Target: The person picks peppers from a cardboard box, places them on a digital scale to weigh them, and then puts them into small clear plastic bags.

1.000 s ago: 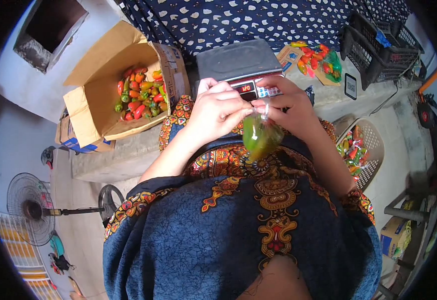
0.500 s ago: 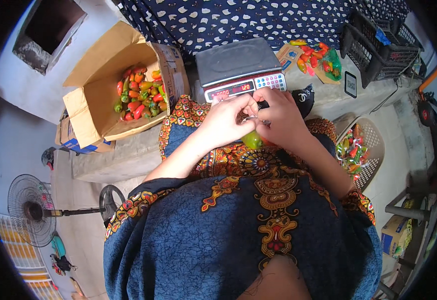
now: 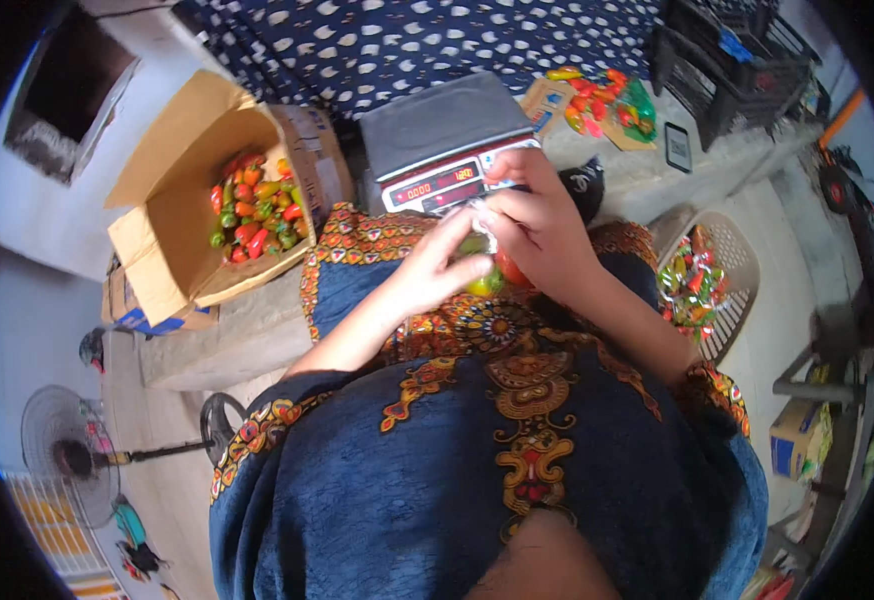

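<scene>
Above my lap, in front of the scale, both hands are on a small clear plastic bag (image 3: pixel 484 222) of peppers. A green pepper (image 3: pixel 488 285) and a red pepper (image 3: pixel 512 270) show below its gathered neck. My left hand (image 3: pixel 437 272) is closed around the bag's left side, thumb over the green pepper. Pinched at the neck, the fingers of my right hand (image 3: pixel 549 232) hide part of the plastic. Just beyond stands the digital scale (image 3: pixel 447 120), its grey pan bare and its red display lit.
At left, an open cardboard box (image 3: pixel 147 240) holds many red and green peppers. Bagged peppers lie in a beige plastic basket (image 3: pixel 742 270) at right. More peppers (image 3: pixel 597 100), a phone-sized card (image 3: pixel 677 147) and black crates (image 3: pixel 732 85) stand behind. A fan (image 3: pixel 72 450) is lower left.
My hands have moved apart slightly, and the left has slid down onto the bag's side. The bag's twisted neck now shows between them. The whole view has shifted a little.
</scene>
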{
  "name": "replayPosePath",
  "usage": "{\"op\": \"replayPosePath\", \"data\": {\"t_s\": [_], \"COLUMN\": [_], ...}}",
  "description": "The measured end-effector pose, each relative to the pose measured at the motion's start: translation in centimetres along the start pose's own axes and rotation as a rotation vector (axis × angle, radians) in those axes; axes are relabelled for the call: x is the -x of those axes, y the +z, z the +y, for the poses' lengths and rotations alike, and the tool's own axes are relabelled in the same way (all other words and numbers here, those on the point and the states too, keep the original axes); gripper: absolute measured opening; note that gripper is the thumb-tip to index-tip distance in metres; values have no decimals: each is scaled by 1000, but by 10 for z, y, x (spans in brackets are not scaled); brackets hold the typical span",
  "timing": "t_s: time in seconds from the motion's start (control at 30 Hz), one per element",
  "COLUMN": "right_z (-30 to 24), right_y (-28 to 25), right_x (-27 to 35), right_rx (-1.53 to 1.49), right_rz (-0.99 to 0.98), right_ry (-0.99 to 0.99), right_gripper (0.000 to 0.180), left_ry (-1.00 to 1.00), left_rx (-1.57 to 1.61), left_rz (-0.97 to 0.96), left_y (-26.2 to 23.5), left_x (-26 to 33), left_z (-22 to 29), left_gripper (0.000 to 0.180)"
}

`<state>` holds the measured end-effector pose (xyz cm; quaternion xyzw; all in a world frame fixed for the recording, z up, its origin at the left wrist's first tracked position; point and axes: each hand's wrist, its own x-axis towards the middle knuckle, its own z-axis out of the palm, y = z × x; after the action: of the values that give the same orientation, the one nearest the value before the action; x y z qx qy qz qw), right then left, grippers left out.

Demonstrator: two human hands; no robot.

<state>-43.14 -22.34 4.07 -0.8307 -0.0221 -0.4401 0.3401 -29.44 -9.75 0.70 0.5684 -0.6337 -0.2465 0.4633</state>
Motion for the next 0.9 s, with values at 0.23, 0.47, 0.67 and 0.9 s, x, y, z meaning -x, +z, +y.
{"op": "replayPosePath", "data": {"t_s": [0.23, 0.47, 0.67, 0.9], "right_z": [0, 11, 61, 83], "right_y": [5, -126, -221, -197], "right_x": [13, 10, 66, 70], "right_rx": [-425, -17, 600, 377], "right_rz": [-19, -507, -391, -320], "right_ry": [280, 713, 715, 737], "right_gripper": [15, 26, 23, 21], "left_ry": [-56, 9, -79, -82], "left_rx": [-433, -153, -138, -211], "left_rz": [-237, 38, 92, 1], "left_y": [24, 16, 19, 5], "left_x": [-3, -4, -8, -11], "left_z": [-14, -22, -26, -3], "left_gripper": [64, 70, 63, 22]}}
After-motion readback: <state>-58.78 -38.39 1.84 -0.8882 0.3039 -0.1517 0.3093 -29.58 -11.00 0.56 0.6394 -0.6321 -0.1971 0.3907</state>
